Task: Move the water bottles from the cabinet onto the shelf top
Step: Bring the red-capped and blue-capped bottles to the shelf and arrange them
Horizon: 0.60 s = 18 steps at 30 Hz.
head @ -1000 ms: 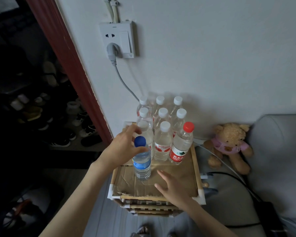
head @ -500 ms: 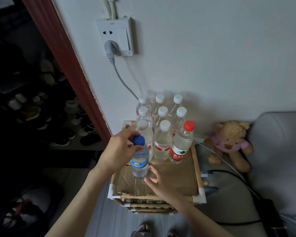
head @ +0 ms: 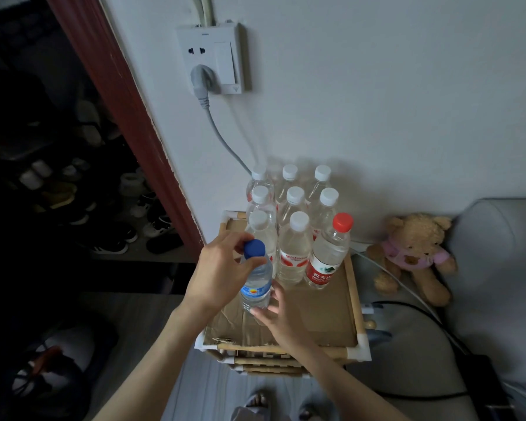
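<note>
Far to the left, beyond a dark red door frame (head: pixel 116 117), shoes (head: pixel 113 235) sit on a dim floor. Nearer the middle, the left hand (head: pixel 222 271) has its grip closed around the neck of a blue-capped bottle (head: pixel 255 281), thumb and fingers pinching just under the cap; the bottle stands upright on the near left part of the shelf top (head: pixel 316 317), which is lined with brown cardboard. Below it, the right hand (head: pixel 281 314) touches the bottle's base with loosely curled fingers, not clearly clasping it. Behind stand eight white-capped bottles (head: pixel 293 253) in rows against the wall, under a wall socket (head: pixel 214 59) with a grey plug. To their right is a red-capped bottle (head: pixel 327 253), then a teddy bear (head: pixel 413 256) beside a grey cushion (head: pixel 498 268).
</note>
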Motion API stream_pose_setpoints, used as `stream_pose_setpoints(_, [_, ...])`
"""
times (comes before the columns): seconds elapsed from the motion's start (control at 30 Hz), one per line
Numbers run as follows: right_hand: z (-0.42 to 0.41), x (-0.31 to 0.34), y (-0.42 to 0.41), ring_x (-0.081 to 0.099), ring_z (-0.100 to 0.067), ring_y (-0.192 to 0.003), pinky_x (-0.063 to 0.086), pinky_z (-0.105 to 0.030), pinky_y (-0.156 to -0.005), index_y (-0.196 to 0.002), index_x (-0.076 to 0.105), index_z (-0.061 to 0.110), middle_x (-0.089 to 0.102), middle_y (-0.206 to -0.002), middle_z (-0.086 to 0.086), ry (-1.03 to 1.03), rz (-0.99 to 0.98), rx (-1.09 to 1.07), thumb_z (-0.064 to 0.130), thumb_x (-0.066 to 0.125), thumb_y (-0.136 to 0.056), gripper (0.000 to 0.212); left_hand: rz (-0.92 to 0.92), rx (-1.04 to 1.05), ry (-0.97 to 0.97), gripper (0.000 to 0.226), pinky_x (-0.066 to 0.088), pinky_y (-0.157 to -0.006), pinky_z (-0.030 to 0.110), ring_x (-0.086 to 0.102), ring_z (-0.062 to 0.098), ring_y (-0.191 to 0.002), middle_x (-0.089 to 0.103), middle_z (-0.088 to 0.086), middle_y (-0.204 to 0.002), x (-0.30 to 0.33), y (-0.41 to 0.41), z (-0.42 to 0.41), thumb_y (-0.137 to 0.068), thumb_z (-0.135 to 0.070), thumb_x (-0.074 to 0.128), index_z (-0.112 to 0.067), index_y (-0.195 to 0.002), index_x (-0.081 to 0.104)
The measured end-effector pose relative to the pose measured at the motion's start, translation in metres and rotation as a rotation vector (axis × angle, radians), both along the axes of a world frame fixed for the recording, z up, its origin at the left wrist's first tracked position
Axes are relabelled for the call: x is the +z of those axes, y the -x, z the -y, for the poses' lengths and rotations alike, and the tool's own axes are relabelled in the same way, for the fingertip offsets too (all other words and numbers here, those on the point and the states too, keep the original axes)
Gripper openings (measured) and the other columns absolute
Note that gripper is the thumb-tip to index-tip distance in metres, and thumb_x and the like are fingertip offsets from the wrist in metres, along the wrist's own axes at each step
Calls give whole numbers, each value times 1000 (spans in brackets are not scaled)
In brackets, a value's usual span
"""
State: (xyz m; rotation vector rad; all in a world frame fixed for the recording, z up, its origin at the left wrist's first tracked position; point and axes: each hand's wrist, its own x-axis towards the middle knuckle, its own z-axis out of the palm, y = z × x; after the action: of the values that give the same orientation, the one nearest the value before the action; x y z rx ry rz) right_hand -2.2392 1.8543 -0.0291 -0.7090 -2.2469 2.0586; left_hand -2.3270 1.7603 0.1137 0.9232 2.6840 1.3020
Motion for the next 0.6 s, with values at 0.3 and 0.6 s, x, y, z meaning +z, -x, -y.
stream_pose_setpoints(0.3, [1,-8,1,63,-12,-101,53,-30,-87,-138,35,17,58,-124,-1,-261,-39,-59,29,58,-88,56,49,6,-37,31,55,-77,32,58,7,-80,60,-3,-91,-2,-4,0,-71,-18,77,-13,-99,65])
stream_pose_setpoints(0.6, [-2,-11,1,62,-11,-103,52,-30,-88,-136,35,22,58,-123,1,-294,-47,-49,25,57,-89,52,41,1,-16,31,48,-75,16,57,8,-80,58,-4,-90,-3,-6,-1,-73,-21,76,-14,-101,63])
